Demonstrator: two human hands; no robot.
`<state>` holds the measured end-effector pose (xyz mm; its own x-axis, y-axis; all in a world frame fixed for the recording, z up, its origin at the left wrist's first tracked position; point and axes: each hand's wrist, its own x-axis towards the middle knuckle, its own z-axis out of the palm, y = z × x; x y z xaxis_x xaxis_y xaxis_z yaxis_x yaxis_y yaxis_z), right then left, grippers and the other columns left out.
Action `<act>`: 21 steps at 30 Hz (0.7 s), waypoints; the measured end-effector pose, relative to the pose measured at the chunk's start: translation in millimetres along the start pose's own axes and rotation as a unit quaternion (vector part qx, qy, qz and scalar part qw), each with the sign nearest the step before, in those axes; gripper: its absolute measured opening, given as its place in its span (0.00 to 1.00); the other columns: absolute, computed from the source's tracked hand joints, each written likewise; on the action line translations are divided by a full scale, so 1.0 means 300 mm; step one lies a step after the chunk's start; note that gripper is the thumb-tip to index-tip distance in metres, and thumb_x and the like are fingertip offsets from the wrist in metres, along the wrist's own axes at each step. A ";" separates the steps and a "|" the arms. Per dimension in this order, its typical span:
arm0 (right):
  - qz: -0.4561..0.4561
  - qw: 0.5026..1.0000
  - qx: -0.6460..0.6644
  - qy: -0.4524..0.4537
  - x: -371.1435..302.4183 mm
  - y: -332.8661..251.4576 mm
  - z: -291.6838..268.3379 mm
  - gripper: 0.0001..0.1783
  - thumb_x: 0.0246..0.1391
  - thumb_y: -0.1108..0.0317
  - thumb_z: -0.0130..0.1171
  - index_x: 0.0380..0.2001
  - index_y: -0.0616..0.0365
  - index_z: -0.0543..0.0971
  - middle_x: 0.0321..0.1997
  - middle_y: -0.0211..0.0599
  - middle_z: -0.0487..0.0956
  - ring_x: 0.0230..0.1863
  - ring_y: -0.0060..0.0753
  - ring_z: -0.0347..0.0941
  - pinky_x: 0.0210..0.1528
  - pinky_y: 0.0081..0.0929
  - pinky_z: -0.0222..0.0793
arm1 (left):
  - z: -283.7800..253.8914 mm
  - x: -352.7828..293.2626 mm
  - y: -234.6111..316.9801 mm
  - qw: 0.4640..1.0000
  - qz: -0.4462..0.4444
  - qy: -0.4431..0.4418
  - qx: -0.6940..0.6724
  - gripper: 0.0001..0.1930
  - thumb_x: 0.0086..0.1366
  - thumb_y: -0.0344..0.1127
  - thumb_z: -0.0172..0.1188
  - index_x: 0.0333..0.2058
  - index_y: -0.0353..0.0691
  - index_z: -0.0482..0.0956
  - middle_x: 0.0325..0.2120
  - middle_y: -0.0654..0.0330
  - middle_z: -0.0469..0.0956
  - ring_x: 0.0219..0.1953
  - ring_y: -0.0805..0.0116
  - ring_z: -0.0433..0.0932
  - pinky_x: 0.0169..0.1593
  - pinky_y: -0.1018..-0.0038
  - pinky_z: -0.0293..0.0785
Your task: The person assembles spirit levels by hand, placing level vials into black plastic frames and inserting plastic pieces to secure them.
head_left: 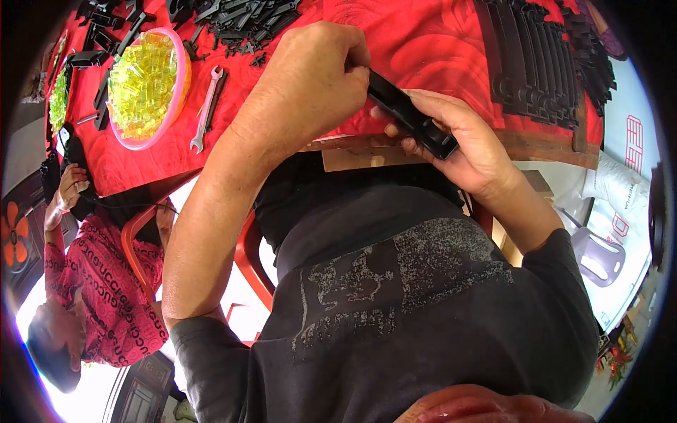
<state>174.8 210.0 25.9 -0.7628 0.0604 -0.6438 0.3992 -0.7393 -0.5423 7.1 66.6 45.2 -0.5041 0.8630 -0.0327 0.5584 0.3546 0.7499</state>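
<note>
A long, narrow black plastic part (396, 104) is held slantwise above the table's front edge, between my two hands. My left hand (314, 81) is closed around its upper end, with the fingers curled and partly hidden behind the back of the hand. The lower end lies in my right hand (474, 141), whose thumb runs along the top while the fingers grip from beneath. A squarish hollow shows at that lower end. Whether a smaller piece is pinched in my left fingers cannot be seen.
On the red tablecloth (416, 39) stands a pink-rimmed basket (185, 77) of yellow-green clear pieces, with a wrench (205, 116) beside it. Small black parts (243, 20) are heaped at the back; long black strips (532, 63) lie rowed at right. Another person (106, 282) sits at left.
</note>
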 end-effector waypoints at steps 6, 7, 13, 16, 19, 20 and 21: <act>0.007 1.000 0.001 0.004 -0.002 0.000 0.009 0.16 0.67 0.61 0.53 0.47 0.61 0.80 0.38 0.38 0.83 0.38 0.24 0.78 0.40 0.19 0.72 | 0.002 -0.004 0.003 1.000 0.003 0.003 0.009 0.06 0.59 0.27 0.61 0.33 0.29 0.80 0.21 0.55 0.80 0.25 0.72 0.78 0.31 0.71 0.72; 0.007 1.000 0.001 0.005 0.000 0.001 0.005 0.16 0.67 0.61 0.53 0.47 0.61 0.80 0.38 0.38 0.83 0.38 0.24 0.78 0.40 0.19 0.72 | 0.003 -0.005 0.004 1.000 0.005 0.004 0.013 0.06 0.59 0.27 0.61 0.33 0.29 0.80 0.21 0.54 0.80 0.25 0.71 0.78 0.31 0.71 0.73; 0.000 1.000 0.005 -0.010 0.000 0.005 0.000 0.16 0.67 0.61 0.54 0.47 0.62 0.80 0.38 0.39 0.83 0.39 0.24 0.78 0.40 0.20 0.72 | -0.015 0.002 -0.006 1.000 0.011 -0.011 0.017 0.06 0.59 0.27 0.61 0.33 0.29 0.80 0.22 0.53 0.81 0.25 0.70 0.79 0.31 0.71 0.73; 0.007 1.000 0.009 -0.012 -0.002 0.003 -0.005 0.16 0.67 0.61 0.54 0.47 0.63 0.80 0.38 0.40 0.83 0.39 0.25 0.78 0.40 0.20 0.72 | -0.019 0.009 -0.016 0.999 0.007 -0.024 0.030 0.06 0.59 0.27 0.61 0.32 0.29 0.80 0.22 0.54 0.80 0.26 0.72 0.79 0.32 0.71 0.73; 0.011 1.000 0.020 -0.006 -0.003 0.004 -0.004 0.16 0.67 0.61 0.54 0.47 0.63 0.80 0.39 0.40 0.83 0.40 0.26 0.79 0.40 0.20 0.72 | -0.022 0.005 -0.017 1.000 -0.001 -0.020 0.015 0.06 0.60 0.27 0.61 0.32 0.30 0.80 0.21 0.58 0.79 0.25 0.74 0.76 0.31 0.73 0.71; 0.013 1.000 0.023 -0.006 -0.002 0.004 -0.006 0.16 0.67 0.61 0.54 0.47 0.63 0.80 0.39 0.40 0.83 0.40 0.26 0.79 0.40 0.20 0.73 | -0.024 0.006 -0.021 1.000 -0.001 -0.020 0.015 0.06 0.60 0.27 0.61 0.32 0.30 0.80 0.21 0.58 0.79 0.25 0.74 0.76 0.31 0.73 0.71; 0.015 1.000 0.026 -0.006 0.000 0.004 -0.008 0.17 0.67 0.60 0.54 0.47 0.64 0.80 0.39 0.40 0.83 0.41 0.27 0.79 0.40 0.20 0.73 | -0.026 0.008 -0.028 0.999 -0.015 -0.032 -0.002 0.05 0.60 0.27 0.61 0.33 0.30 0.80 0.21 0.60 0.78 0.24 0.76 0.75 0.30 0.74 0.70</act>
<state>176.7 210.8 23.9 -0.7568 0.0290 -0.6530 0.3959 -0.7746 -0.4932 -4.0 63.0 44.2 -0.4778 0.8730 -0.0980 0.5408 0.3802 0.7503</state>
